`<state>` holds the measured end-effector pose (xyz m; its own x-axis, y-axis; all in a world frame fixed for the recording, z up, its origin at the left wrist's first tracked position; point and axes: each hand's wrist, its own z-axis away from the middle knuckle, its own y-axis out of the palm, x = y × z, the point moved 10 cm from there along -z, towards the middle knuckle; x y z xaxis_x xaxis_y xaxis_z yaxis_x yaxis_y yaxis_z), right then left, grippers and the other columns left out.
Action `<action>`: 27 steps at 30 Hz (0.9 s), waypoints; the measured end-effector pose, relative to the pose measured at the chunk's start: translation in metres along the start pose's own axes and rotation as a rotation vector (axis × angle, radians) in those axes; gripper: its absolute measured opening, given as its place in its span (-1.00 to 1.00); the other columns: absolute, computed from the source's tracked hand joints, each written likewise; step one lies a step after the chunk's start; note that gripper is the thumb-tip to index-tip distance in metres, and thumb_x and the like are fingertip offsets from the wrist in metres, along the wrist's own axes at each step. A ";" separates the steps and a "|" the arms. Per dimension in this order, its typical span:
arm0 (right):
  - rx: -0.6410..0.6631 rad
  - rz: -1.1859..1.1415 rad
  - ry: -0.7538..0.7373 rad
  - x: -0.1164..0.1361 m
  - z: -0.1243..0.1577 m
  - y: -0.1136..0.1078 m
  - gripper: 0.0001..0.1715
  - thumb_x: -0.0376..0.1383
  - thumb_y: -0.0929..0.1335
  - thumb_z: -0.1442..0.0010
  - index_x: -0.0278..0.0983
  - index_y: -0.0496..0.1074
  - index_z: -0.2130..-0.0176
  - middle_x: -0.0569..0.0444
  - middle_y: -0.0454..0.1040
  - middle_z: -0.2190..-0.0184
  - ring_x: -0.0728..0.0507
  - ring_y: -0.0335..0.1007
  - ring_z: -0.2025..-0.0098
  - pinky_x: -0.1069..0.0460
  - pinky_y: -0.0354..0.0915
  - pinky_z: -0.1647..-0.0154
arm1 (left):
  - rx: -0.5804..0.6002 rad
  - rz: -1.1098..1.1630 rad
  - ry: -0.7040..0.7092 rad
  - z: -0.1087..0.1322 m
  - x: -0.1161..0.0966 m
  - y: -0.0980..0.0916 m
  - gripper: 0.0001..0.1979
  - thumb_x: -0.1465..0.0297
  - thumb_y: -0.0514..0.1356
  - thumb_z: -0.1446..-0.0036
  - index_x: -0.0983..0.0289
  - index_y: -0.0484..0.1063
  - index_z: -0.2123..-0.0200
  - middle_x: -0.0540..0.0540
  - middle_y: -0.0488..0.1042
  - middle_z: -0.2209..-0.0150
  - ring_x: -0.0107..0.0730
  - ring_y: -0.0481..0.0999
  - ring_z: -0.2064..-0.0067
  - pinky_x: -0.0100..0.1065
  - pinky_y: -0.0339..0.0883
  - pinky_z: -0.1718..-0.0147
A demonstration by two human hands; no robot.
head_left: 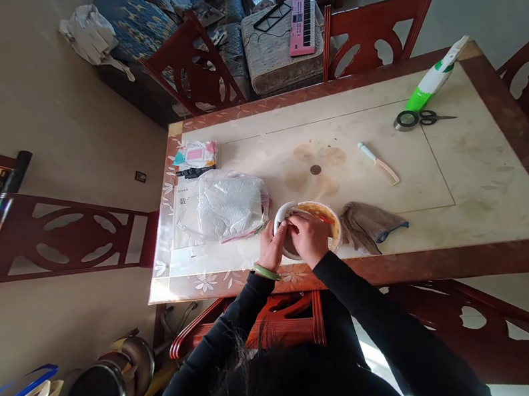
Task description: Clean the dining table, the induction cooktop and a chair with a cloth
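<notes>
At the near edge of the table, both hands meet over a round container (339,227) with an orange-yellow inside. My left hand (272,247), with a green bangle at the wrist, is closed on a thick white curved piece (283,211) at the container's left side. I cannot make out whether that piece is a rim or a separate thing. My right hand (309,238) reaches across the container, its fingers pinched together against the white piece close to my left fingers. Whatever lies between those right fingertips is hidden. A small red bit shows beside the right hand.
A brown cloth (366,225) lies right of the container, and a clear plastic bag with white padding (230,206) lies left. Farther off are a comb (379,163), a tape roll (406,120), scissors (430,117), a green-white bottle (428,87) and a wipes pack (195,154). Chairs surround the table.
</notes>
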<state>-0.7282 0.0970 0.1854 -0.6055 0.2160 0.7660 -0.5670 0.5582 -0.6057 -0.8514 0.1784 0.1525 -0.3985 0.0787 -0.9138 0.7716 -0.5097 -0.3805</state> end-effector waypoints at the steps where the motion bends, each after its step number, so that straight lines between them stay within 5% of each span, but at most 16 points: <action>1: 0.047 -0.009 0.007 0.001 0.001 0.006 -0.79 -0.38 0.40 -0.34 -0.20 0.66 0.28 0.01 0.70 0.31 -0.19 0.57 0.26 -0.03 0.34 0.20 | 0.006 -0.013 0.001 0.000 0.001 0.001 -0.47 -0.10 0.16 -0.31 0.26 0.57 0.10 0.18 0.64 0.14 -0.10 0.60 -0.01 -0.17 0.45 -0.02; 4: 0.255 0.011 -0.003 0.004 0.014 0.022 -0.80 -0.31 0.45 -0.31 -0.19 0.63 0.38 0.08 0.62 0.48 -0.14 0.48 0.42 0.00 0.22 0.36 | -0.004 -0.056 -0.022 -0.001 0.008 -0.003 -0.46 -0.13 0.15 -0.28 0.26 0.53 0.19 0.13 0.59 0.24 -0.17 0.57 0.13 -0.20 0.43 0.07; 7: 0.401 0.098 -0.060 -0.002 0.026 0.022 -0.82 -0.36 0.47 -0.26 -0.20 0.60 0.41 0.06 0.62 0.46 -0.16 0.52 0.37 -0.01 0.23 0.32 | -0.034 -0.113 0.006 -0.002 0.006 -0.010 -0.51 -0.08 0.15 -0.28 0.25 0.51 0.16 0.12 0.58 0.23 -0.20 0.55 0.15 -0.21 0.40 0.08; 14: 0.200 0.169 -0.019 -0.055 0.030 -0.014 -0.73 -0.50 0.42 -0.25 -0.21 0.61 0.10 -0.06 0.69 0.15 -0.25 0.62 0.13 -0.08 0.45 0.07 | -0.164 -0.411 0.074 -0.005 -0.026 -0.039 -0.57 0.00 0.25 -0.22 0.20 0.49 0.04 0.19 0.62 0.14 -0.03 0.61 0.11 -0.18 0.40 0.12; 18: 0.237 0.044 0.035 -0.083 0.037 -0.008 -0.38 -0.46 0.47 -0.21 -0.19 0.50 -0.24 -0.07 0.67 -0.06 -0.27 0.65 0.01 -0.11 0.52 -0.07 | -0.200 -0.472 0.103 -0.008 -0.039 -0.049 -0.58 0.02 0.22 -0.26 0.21 0.49 0.02 0.20 0.64 0.15 0.00 0.63 0.10 -0.17 0.42 0.15; 24: 0.072 0.169 0.107 -0.170 0.039 -0.055 -0.36 -0.36 0.43 -0.23 -0.20 0.49 -0.28 -0.15 0.49 -0.31 -0.39 0.43 -0.32 -0.30 0.37 -0.37 | -0.165 -0.328 0.074 -0.009 -0.018 -0.048 -0.58 -0.01 0.23 -0.23 0.22 0.52 0.10 0.15 0.62 0.16 -0.11 0.59 0.12 -0.20 0.43 0.13; 27: 0.183 0.361 0.206 -0.223 0.054 -0.052 -0.15 -0.29 0.53 -0.12 -0.20 0.43 -0.37 -0.23 0.28 -0.47 -0.57 0.15 -0.48 -0.47 0.21 -0.42 | -0.122 -0.131 -0.005 -0.008 0.001 -0.039 -0.51 -0.07 0.23 -0.24 0.26 0.56 0.13 0.16 0.61 0.18 -0.10 0.57 0.08 -0.18 0.42 0.07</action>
<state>-0.5935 -0.0234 0.0348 -0.6694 0.5363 0.5140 -0.4402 0.2710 -0.8560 -0.8780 0.2049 0.1650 -0.5018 0.1333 -0.8547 0.7674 -0.3873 -0.5109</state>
